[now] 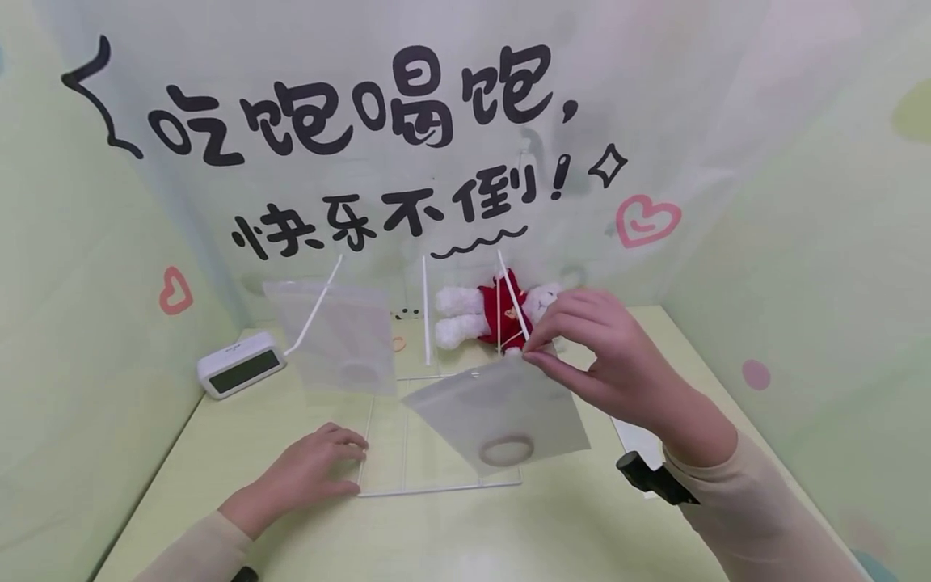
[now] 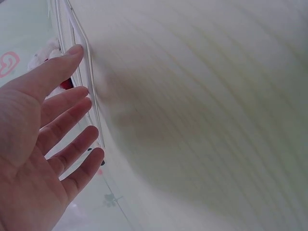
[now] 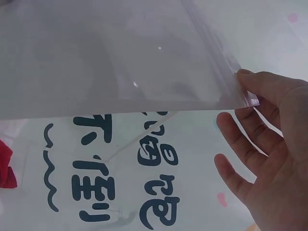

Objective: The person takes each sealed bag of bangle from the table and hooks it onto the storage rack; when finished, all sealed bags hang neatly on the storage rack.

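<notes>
My right hand (image 1: 611, 356) pinches the top corner of a clear zip bag (image 1: 451, 412) between thumb and fingers; the same bag (image 3: 144, 62) fills the upper part of the right wrist view. A ring-shaped item (image 1: 507, 451) shows in its lower part. Behind it, a white wire rack (image 1: 440, 489) has several slanting rods. Another clear bag (image 1: 327, 331), also with a round shape low in it, hangs at the left rod (image 1: 326, 291). My left hand (image 1: 309, 469) has its fingertips at the rack's left edge, fingers loosely extended in the left wrist view.
A white digital timer (image 1: 242, 365) stands at the back left. A white plush toy in red clothes (image 1: 502, 315) lies behind the rack. A white flat item (image 1: 640, 444) is partly hidden by my right arm. Printed cloth walls (image 1: 793, 267) enclose the table.
</notes>
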Motion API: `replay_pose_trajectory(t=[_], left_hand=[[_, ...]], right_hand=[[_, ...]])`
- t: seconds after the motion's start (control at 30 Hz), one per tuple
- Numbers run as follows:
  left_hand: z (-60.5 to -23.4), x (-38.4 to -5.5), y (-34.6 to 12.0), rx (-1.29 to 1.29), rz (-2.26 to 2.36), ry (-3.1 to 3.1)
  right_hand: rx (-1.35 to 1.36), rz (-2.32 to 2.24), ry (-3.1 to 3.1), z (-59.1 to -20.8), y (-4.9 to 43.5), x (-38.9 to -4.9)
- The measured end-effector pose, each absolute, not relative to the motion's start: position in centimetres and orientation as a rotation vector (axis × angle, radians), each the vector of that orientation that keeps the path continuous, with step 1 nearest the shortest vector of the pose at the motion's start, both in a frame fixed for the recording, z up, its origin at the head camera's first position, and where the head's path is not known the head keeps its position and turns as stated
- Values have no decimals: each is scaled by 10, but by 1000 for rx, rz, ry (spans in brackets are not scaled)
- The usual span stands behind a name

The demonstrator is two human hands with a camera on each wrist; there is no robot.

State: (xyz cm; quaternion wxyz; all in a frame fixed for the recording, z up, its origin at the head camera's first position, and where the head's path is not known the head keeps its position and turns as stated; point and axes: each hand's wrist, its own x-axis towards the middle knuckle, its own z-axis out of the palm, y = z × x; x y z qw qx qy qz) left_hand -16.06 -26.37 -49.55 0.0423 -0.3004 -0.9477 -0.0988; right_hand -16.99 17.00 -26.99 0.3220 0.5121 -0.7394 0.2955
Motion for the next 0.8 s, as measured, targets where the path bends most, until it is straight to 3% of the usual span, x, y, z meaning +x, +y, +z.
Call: replay_pose_trajectory(t=[0.8], left_hand=[[-492,-160,-264,-950,-303,-2877]], right_hand=[[1369,721,-2030,-262,128,-187]])
